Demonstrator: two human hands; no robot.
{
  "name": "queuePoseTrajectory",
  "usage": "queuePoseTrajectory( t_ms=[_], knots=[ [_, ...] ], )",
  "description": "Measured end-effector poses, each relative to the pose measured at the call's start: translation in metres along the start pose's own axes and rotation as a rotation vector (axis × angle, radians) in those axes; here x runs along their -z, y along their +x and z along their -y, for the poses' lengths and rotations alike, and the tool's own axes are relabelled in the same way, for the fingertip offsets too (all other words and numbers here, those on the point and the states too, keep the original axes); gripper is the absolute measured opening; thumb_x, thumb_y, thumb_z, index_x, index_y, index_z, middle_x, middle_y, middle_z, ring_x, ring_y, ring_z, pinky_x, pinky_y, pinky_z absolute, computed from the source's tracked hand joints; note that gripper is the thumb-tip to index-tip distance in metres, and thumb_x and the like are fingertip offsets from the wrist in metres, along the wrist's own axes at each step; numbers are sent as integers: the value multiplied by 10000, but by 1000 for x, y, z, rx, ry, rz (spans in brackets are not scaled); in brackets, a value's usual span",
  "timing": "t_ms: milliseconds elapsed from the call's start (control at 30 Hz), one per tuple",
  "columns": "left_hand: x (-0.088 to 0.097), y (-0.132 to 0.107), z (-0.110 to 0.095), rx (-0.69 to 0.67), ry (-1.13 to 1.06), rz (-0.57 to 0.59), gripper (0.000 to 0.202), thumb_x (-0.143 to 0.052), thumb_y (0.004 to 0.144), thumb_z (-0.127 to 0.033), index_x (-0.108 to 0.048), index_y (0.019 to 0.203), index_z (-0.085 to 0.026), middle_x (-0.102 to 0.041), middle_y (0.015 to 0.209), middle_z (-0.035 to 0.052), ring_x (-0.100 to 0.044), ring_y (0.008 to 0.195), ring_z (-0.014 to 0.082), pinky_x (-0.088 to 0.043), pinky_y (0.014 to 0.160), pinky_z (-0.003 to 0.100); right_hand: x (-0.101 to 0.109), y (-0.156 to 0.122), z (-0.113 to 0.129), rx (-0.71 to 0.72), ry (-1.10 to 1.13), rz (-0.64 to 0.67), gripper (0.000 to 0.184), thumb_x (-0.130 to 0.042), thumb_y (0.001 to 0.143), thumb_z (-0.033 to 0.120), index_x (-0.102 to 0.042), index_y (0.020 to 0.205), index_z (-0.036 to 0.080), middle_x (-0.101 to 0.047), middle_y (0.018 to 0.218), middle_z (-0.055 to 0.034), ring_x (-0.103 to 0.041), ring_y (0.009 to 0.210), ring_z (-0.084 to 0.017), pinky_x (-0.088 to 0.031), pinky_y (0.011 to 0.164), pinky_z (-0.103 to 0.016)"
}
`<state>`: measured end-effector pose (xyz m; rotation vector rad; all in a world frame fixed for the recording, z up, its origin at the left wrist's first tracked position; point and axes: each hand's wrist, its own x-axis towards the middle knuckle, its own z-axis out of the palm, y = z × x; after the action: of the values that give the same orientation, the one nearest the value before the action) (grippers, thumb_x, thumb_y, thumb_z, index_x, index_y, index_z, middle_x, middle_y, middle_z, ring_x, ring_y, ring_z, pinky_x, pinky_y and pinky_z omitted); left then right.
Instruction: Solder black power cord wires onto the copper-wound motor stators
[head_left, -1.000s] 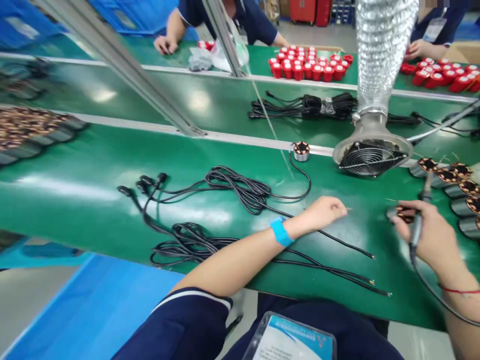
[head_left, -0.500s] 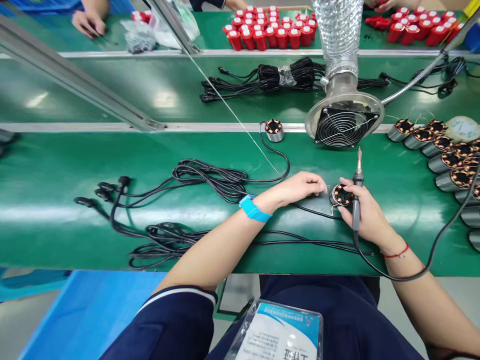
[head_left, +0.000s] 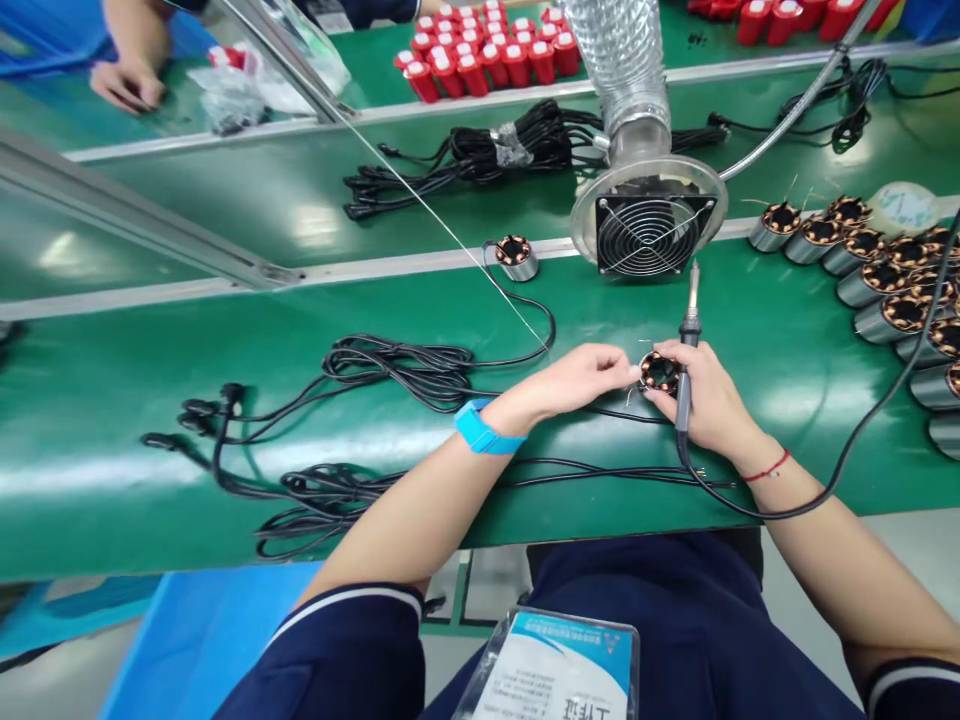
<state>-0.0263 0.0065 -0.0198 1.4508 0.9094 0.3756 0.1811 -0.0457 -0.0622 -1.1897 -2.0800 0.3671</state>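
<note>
My right hand (head_left: 709,400) is closed around a motor stator (head_left: 660,373) with copper windings, and also holds a soldering iron (head_left: 688,350) whose tip points up and away from me. Thin wire ends stick out of the stator. At its left rim are the pinched fingertips of my left hand (head_left: 589,380); anything between them is too small to make out. A black power cable (head_left: 397,358) lies coiled left of my hands, one strand running beneath them. Another cable (head_left: 337,490) lies nearer the table's front edge, its stripped ends below my right hand.
A fan hood (head_left: 649,230) on a foil duct hangs just beyond my hands. Several stators (head_left: 862,250) stand at the right, and a single stator (head_left: 516,258) with a cable stands at the back. Red parts (head_left: 487,55) and a co-worker's hand (head_left: 127,85) are across the bench.
My left fingertips have come up against the stator's left rim; a small gap showed before. The whole view has shifted and tilted slightly. My right hand keeps its hold.
</note>
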Motion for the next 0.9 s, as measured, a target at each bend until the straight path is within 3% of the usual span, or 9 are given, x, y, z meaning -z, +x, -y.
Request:
queuePoseTrajectory(
  t_ms=[267,333,467,533,633,767,833,900],
  knots=[
    [-13,12,8,-4,-333,-86,336,-551,868,-448,-567,752,-134,-470,620,-41,-294,480,40,-200,488,212,3,1,2,-43,-6,9,431,-630,862,407,-423,1222,290,-612,1182,-77,-592,997,-274,-514,864,-503],
    [-12,10,7,-12,-237,-78,316,-567,856,-447,-545,769,-143,-472,639,-44,-342,520,50,-252,516,201,4,1,2,-64,-12,-28,439,-631,862,417,-423,1226,287,-613,1174,-81,-589,1000,-276,-513,873,-502],
    [-7,-3,3,-13,116,75,208,-653,795,-328,-558,801,-143,-534,705,-32,-437,620,81,-354,611,213,4,0,-1,-89,-28,-62,461,-634,864,399,-413,1251,281,-601,1198,-88,-584,1042,-279,-512,907,-498],
    [-4,-8,1,-81,292,45,147,-589,846,-286,-607,832,-141,-586,774,-6,-489,676,98,-383,674,230,3,0,-2,-85,-41,-64,467,-637,862,403,-416,1254,282,-602,1202,-86,-585,1049,-280,-511,914,-499],
    [1,-8,1,-224,406,17,250,-475,923,-284,-681,885,-148,-643,886,36,-570,801,129,-415,783,250,3,-1,-4,-66,-42,-84,475,-646,855,398,-421,1256,280,-609,1197,-83,-582,1043,-279,-515,903,-489],
    [3,4,6,-232,197,223,305,-487,924,-336,-704,877,-128,-665,841,51,-586,777,127,-440,770,246,1,0,-6,-8,-41,-63,444,-632,862,331,-420,1250,285,-616,1209,-81,-583,1018,-268,-525,862,-468],
    [1,11,9,-187,36,231,331,-538,896,-401,-685,809,-118,-638,754,37,-546,692,107,-423,687,226,0,0,-7,21,-43,-42,446,-625,869,312,-412,1260,289,-616,1230,-80,-592,1011,-263,-527,858,-466],
    [-1,15,10,-131,-88,163,380,-578,863,-465,-649,733,-114,-571,651,7,-449,571,71,-347,563,200,0,0,-9,21,-39,-31,451,-626,871,322,-414,1269,288,-623,1234,-81,-604,1014,-265,-528,866,-475]
  ],
)
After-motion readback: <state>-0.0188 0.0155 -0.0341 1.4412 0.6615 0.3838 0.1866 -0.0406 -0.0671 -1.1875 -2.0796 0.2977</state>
